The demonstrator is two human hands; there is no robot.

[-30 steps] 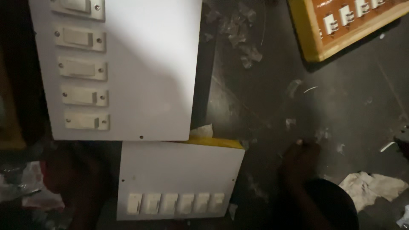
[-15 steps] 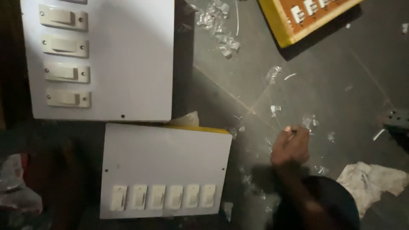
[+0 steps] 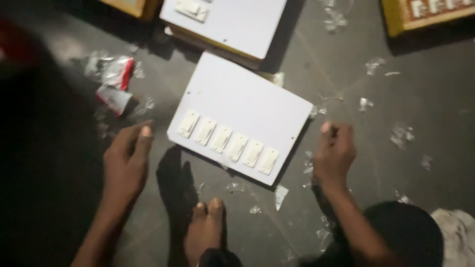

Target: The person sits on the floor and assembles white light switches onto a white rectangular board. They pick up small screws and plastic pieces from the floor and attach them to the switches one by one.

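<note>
We held our left hand point(image 3: 126, 160) open and empty just left of the white switch board point(image 3: 247, 106) lying flat on the dark floor point(image 3: 396, 99), while our right hand point(image 3: 335, 151), loosely curled, hovered at its right edge.

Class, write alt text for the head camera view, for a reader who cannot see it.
A white rectangular switch board with a row of six white switches lies on a dark grey floor between a person's two bare hands: left hand spread beside it, right hand loosely curled. Clear plastic scraps litter the floor.
</note>
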